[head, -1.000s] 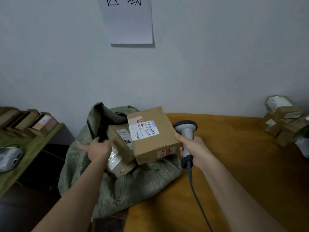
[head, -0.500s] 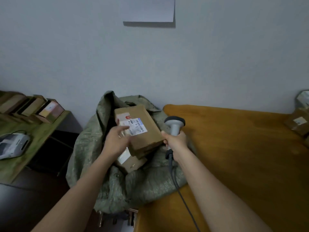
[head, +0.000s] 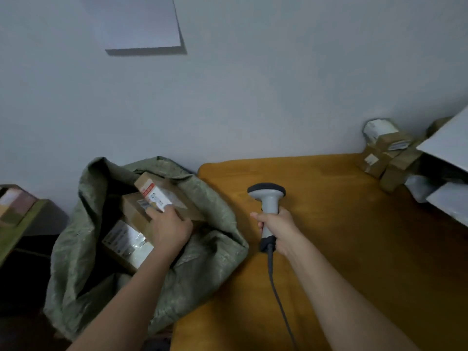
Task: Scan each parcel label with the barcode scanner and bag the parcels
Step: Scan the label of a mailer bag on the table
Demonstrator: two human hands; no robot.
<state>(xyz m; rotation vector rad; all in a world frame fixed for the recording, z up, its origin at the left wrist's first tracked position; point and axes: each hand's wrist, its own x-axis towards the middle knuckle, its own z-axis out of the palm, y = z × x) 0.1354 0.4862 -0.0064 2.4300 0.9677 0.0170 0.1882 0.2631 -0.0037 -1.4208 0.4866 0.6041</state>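
At the far left a green side table carries a few small cartons, blurred. Next to it stands the open green woven sack, its mouth slumped against the edge of the orange-brown table. Inside the sack lie several brown cardboard parcels; the left hand rests palm-down on the topmost labelled cardboard parcel, fingers spread over it, apparently pressing it into the sack rather than gripping it. To the right, over the table, the right hand is wrapped round the handle of the grey corded barcode scanner, held upright. This looks like the bagging step ending. Next comes lifting the left hand out and reaching for the stacked cardboard parcels at the table's far right corner.
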